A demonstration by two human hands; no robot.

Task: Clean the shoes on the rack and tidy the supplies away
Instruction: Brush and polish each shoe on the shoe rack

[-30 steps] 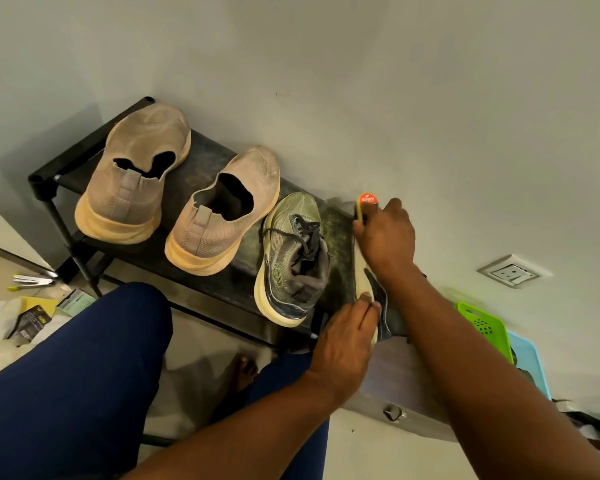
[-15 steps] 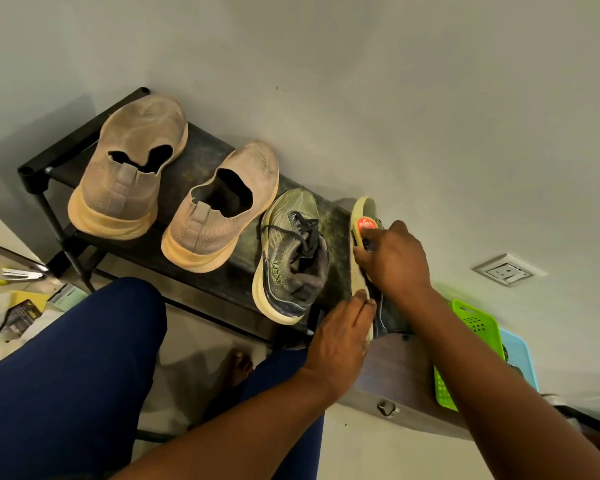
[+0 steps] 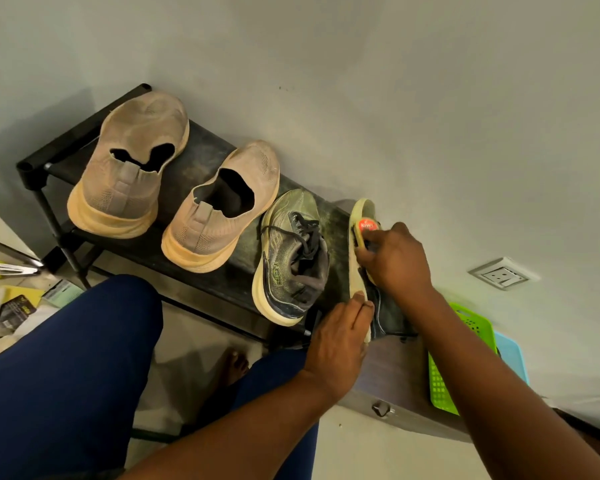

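Since a second ago, slid back along the tipped shoe (image 3: 359,271)'s sole toward the heel: right hand (image 3: 397,259), fingers curled round the brush (image 3: 366,232). Left hand (image 3: 338,341), fingers straight and together, pressing the sole's edge at the rack (image 3: 222,161)'s right end. Brush mostly hidden under the fingers; only its red label showing. Shoe upper partly covered by the wrist.

Dim, soft indoor light with greenish-yellow cast. Wall (image 3: 395,81) evenly lit, no glare. Broad soft shadow on wall at far left behind rack (image 3: 32,161); fainter shadow on floor under rack. Wide-angle distortion bends straight lines near edges. Focus fair at centre, softer at near corners.
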